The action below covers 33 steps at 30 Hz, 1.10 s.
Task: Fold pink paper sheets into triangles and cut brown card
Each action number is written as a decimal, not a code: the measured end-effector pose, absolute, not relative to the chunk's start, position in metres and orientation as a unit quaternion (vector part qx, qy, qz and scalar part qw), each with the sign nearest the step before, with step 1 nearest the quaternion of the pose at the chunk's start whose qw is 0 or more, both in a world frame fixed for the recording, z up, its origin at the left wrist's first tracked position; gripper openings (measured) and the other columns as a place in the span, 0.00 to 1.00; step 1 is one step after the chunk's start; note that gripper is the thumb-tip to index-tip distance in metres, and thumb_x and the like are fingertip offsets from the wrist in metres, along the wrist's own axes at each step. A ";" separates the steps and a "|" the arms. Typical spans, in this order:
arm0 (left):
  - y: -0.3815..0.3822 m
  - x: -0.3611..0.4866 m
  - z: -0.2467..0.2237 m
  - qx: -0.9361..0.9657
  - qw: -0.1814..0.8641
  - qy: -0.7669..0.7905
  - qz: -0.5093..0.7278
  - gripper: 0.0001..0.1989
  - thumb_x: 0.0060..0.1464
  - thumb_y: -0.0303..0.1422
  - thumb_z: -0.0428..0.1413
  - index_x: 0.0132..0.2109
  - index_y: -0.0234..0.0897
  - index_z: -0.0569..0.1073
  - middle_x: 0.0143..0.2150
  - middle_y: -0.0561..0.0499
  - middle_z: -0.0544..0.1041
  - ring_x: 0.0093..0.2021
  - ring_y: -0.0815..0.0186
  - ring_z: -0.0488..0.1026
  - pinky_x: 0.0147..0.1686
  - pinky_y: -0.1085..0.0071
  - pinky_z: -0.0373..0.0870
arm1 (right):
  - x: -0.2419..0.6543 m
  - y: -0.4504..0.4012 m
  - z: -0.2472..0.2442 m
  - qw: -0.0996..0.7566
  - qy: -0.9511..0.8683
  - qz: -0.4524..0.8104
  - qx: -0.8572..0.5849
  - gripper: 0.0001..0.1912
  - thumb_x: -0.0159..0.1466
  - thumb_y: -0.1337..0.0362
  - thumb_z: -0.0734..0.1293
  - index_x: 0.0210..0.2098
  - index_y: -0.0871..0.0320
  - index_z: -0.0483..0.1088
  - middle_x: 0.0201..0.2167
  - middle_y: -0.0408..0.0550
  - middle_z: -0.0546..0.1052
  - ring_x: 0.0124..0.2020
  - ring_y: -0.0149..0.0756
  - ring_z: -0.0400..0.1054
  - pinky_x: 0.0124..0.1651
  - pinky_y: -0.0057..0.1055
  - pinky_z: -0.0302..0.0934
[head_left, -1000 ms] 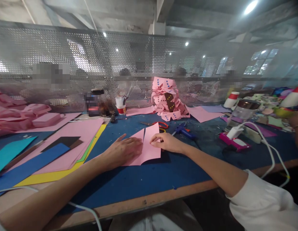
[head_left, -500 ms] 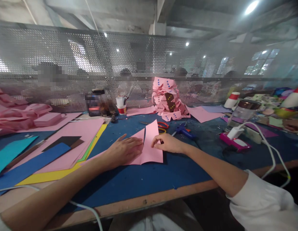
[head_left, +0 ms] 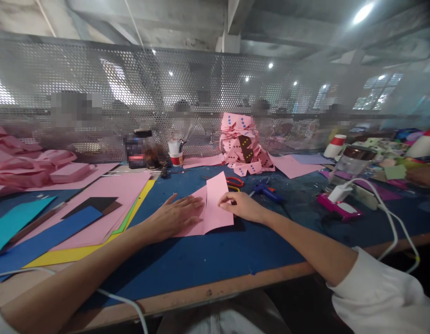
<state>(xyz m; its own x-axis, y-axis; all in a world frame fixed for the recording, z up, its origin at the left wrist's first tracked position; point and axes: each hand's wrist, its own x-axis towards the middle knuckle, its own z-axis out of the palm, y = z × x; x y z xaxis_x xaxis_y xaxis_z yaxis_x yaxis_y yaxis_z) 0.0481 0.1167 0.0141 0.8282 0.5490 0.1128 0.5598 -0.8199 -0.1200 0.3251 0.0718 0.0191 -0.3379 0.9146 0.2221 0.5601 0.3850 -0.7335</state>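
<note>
Partition (head_left: pixel 201 88), perforated metal, standing along the far side of the worktable. Worktable (head_left: pixel 215 266), blue-topped, wooden-edged, spread before me. Flat sheets (head_left: pixel 107 185), pink, green and yellow, layered to the worker's left, a blue strip (head_left: pixel 62 232) laid across them. Pile of pink pieces (head_left: pixel 237 144), dot-marked, at the rear, near centre. Pink sheet (head_left: pixel 213 219), on the blue top between both hands, its right part lifted. Left hand (head_left: pixel 178 215), fingers extended, laid flat upon the sheet's left part. Right hand (head_left: pixel 244 206), fingers curled against the lifted part; whether they pinch it, I cannot tell. Glue gun (head_left: pixel 267 191), blue, just beyond the right hand. Cup (head_left: pixel 176 160), red and white, near the partition.
</note>
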 end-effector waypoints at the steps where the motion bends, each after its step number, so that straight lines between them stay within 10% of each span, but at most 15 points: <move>1: 0.119 0.046 0.012 -0.953 0.078 -0.290 -0.040 0.27 0.68 0.50 0.39 0.70 0.51 0.56 0.70 0.49 0.62 0.70 0.59 0.58 0.68 0.49 0.48 | 0.325 0.071 0.019 0.318 -0.764 0.290 -0.481 0.10 0.65 0.61 0.66 0.41 0.58 0.76 0.41 0.49 0.80 0.38 0.35 0.73 0.38 0.29 0.64; 33: 0.117 0.045 0.010 -0.953 0.094 -0.285 -0.036 0.29 0.69 0.50 0.38 0.70 0.45 0.57 0.70 0.46 0.62 0.70 0.58 0.58 0.66 0.54 0.54 | 0.322 0.070 0.022 0.275 -0.756 0.319 -0.500 0.08 0.62 0.68 0.66 0.38 0.60 0.76 0.27 0.42 0.74 0.23 0.27 0.65 0.29 0.25 0.58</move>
<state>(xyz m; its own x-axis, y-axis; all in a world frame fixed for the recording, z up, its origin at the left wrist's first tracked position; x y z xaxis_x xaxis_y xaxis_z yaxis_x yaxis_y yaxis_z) 0.0454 0.1175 0.0097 0.8344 0.5374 0.1219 0.5509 -0.8194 -0.1585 0.3224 0.0704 0.0219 -0.3483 0.9323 0.0973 0.5806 0.2960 -0.7585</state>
